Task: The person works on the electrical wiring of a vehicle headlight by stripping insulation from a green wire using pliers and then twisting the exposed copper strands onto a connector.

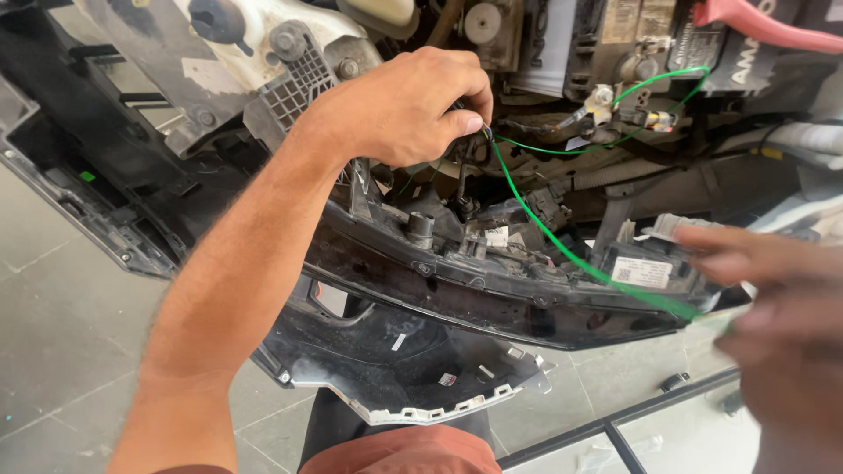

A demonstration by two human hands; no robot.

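Note:
My left hand reaches up into the front of a car and pinches a thin green wire near a dark connector at its upper end. The wire runs down to the right to my right hand, which is blurred at the frame's right edge and holds the wire's lower end. A second loop of green wire lies higher among the engine-bay parts. Below both hands sits a black headlamp housing with a white label on it.
A loose black bumper piece hangs below the housing over a grey tiled floor. A white body panel and a black plastic trim lie at upper left. A car battery with a red cover sits top right.

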